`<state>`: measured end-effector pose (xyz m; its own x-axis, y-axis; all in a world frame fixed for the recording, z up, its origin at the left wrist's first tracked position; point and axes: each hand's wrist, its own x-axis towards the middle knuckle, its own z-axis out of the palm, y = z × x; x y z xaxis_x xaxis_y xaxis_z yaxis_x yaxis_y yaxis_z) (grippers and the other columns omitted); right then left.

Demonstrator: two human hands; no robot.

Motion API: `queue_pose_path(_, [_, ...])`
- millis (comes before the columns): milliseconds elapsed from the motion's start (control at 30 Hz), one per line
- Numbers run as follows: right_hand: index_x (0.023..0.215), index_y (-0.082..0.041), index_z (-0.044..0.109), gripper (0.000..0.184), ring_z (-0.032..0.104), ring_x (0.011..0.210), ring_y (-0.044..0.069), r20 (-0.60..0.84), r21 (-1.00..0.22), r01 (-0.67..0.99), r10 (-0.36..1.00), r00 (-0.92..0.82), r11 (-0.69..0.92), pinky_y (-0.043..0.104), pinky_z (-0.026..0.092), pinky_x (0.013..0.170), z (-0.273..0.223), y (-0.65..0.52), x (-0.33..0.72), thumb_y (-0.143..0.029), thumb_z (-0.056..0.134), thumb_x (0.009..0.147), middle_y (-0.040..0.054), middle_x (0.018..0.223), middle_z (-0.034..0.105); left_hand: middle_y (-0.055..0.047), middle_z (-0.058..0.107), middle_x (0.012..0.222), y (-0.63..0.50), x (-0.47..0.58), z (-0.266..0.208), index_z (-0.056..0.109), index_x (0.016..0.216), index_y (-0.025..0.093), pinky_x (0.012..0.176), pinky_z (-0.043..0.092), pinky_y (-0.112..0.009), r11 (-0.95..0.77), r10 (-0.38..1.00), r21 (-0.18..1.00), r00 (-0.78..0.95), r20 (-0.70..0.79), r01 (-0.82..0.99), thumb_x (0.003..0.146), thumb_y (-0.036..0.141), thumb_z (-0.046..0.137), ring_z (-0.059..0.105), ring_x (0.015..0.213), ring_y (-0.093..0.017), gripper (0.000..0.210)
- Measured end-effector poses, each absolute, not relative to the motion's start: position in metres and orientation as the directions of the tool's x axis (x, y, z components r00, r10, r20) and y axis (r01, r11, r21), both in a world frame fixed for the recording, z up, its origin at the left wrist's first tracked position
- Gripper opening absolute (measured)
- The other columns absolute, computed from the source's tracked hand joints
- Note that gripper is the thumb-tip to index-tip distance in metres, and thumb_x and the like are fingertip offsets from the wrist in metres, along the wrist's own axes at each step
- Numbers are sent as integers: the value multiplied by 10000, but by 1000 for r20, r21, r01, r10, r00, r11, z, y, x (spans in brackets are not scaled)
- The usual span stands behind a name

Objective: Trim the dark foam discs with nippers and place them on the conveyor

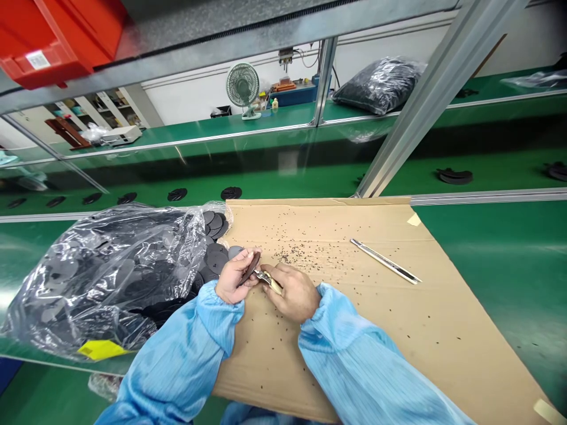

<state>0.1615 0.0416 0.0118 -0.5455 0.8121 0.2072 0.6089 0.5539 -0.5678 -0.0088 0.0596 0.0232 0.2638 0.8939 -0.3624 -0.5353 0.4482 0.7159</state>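
Tilted on edge in my left hand [234,280] is a thin dark round disc [250,268]. My right hand [296,292] is closed around the cream-coloured handles of small nippers [273,283], whose metal jaws meet or come very near the disc's edge. Both hands are over a cardboard sheet [376,330] strewn with tiny dark bits [292,254]. Beside my left hand, more dark discs [217,260] spill from the mouth of a clear plastic bag [119,277].
A slim cutter knife [385,261] lies on the cardboard to the right. Small stacks of discs [177,194] sit along the green belt behind. A metal post [411,130] rises at the cardboard's far edge, and a red bin [62,41] stands overhead at left.
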Motion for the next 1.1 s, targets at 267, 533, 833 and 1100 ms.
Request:
queue_pose_path(267, [1187, -221, 562, 375, 588, 857, 202, 112, -504, 674, 814, -569, 540, 276, 433, 750, 20, 42, 162, -199, 536, 813, 48, 907, 618, 28, 458, 594, 60, -8, 14, 579, 906, 142, 354, 214, -146, 387, 922, 773, 188, -339, -503, 655, 312, 762, 382, 438, -57, 354])
queue_pose_path(533, [1067, -252, 601, 362, 605, 773, 198, 65, -467, 696, 806, -588, 545, 269, 407, 634, 24, 44, 165, -137, 544, 729, 34, 871, 642, 30, 486, 595, 59, -7, 12, 598, 908, 138, 374, 290, -178, 379, 923, 800, 133, -360, -466, 620, 319, 790, 414, 433, -68, 391])
queue_pose_path(833, [1123, -216, 576, 366, 602, 826, 214, 209, -542, 673, 856, -473, 504, 295, 450, 713, 12, 42, 162, -164, 516, 766, 57, 928, 642, 30, 455, 605, 62, -1, 15, 609, 983, 135, 358, 203, -162, 359, 928, 767, 114, -355, -532, 672, 291, 750, 362, 426, -51, 375])
queue_pose_path(1100, [1058, -182, 592, 264, 582, 896, 230, 380, -711, 588, 914, -138, 385, 346, 460, 820, 8, 54, 166, -222, 505, 811, 82, 963, 631, 5, 506, 750, 64, -25, 38, 610, 1026, 161, 469, 385, -147, 195, 966, 578, 52, -254, -792, 752, 206, 694, 468, 587, -58, 290])
